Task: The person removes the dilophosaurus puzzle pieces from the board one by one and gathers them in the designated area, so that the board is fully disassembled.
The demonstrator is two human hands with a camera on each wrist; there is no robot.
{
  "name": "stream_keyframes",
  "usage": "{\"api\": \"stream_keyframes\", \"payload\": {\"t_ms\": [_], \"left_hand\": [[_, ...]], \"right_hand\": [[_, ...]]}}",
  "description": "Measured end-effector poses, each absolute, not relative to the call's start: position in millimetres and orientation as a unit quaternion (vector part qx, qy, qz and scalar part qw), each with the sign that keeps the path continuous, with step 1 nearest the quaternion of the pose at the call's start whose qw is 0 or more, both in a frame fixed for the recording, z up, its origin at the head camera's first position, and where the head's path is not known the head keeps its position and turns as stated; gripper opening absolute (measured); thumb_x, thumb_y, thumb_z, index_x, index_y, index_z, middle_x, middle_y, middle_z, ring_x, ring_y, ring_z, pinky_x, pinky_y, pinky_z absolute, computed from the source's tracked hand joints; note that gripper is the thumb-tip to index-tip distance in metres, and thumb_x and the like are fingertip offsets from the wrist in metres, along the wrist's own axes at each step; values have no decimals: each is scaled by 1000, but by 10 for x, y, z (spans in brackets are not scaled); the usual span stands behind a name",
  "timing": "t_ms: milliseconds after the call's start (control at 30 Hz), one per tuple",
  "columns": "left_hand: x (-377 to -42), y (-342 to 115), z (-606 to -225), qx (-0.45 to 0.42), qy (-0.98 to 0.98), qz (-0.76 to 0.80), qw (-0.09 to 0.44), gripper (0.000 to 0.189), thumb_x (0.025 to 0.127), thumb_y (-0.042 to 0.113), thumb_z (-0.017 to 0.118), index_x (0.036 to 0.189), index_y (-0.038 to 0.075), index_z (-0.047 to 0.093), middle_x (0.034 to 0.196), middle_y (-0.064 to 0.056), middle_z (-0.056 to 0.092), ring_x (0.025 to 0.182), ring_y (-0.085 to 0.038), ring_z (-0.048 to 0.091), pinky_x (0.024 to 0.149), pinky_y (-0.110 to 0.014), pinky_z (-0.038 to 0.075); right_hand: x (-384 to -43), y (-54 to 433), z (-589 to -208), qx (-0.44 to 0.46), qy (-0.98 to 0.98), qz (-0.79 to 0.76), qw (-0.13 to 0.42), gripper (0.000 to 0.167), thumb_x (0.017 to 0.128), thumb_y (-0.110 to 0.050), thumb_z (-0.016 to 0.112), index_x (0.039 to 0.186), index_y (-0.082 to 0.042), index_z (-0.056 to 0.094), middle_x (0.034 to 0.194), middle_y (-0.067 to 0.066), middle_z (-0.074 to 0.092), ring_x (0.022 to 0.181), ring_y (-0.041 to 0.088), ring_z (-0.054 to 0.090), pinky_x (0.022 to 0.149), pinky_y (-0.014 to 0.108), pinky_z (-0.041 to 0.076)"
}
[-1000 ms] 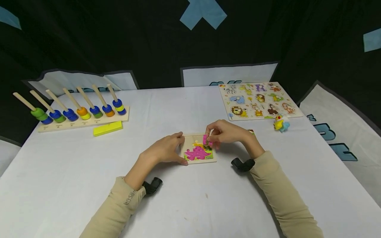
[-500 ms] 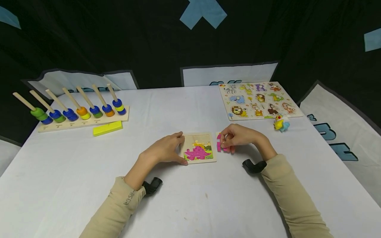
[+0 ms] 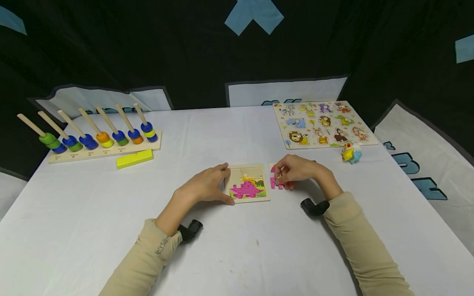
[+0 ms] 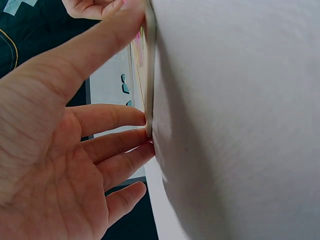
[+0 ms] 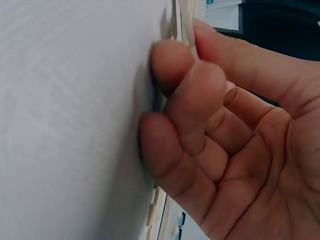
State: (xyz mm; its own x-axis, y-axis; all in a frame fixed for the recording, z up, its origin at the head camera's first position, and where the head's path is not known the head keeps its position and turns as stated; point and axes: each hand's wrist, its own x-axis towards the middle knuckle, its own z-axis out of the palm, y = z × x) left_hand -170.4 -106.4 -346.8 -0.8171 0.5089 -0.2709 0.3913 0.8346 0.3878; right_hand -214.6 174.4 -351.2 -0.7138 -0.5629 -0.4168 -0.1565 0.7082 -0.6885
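We shift R hand [image 3: 298,169] right of puzzle bd. [image 3: 249,171], grip clamped on wooden pc. [image 5: 188,27]; L grip [image 3: 203,186] apart, touching bd.

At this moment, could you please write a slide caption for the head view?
Left hand touches a wooden dinosaur puzzle tray; right hand pinches a pink piece beside it.

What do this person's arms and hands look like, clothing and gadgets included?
The left sleeve and right sleeve are long and beige; dark lettering, too small to read surely, marks the left cuff. A stubby, angled black device sits at each wrist. The left hand and right hand are gloveless.
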Motion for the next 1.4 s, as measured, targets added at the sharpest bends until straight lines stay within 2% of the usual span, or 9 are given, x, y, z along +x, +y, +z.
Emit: {"api": "stream_keyframes", "payload": {"t_ms": [167, 667, 1033, 1400], "left_hand": [[-1702, -1066, -3481, 240, 940, 159, 183, 79, 72, 41, 83, 133, 1, 51, 154, -18, 32, 142, -33, 33, 117, -45, 31], [-1721, -1055, -3473, 238, 940, 161, 187, 81, 72, 40, 83, 135, 1, 50, 155, -17, 31, 143, -33, 32, 117, -45, 30], [-1721, -1047, -3489, 239, 940, 159, 185, 77, 72, 41, 83, 131, 2, 53, 155, -17, 32, 143, -32, 33, 117, -44, 30], [-1706, -1061, -3468, 233, 941, 157, 188, 84, 73, 42, 82, 138, 1, 48, 156, -16, 30, 144, -32, 30, 118, -45, 29]], "right_hand": [[-2152, 1741, -3508, -189, 878, -307, 314, 10, 84, -12, 71, 83, -4, 65, 56, 0, 58, 50, 12, 56, 54, 24, 49], [-2118, 1680, -3453, -155, 911, -244, 295, 17, 84, -14, 72, 82, -6, 57, 59, 1, 57, 52, 11, 55, 52, 21, 45], [-2069, 1627, -3413, -139, 930, -203, 273, 23, 81, -17, 75, 73, -8, 55, 58, 2, 57, 53, 13, 53, 51, 21, 43], [-2055, 1613, -3388, -140, 938, -194, 253, 23, 80, -20, 77, 72, -7, 59, 58, 3, 59, 52, 13, 54, 51, 22, 42]]}}
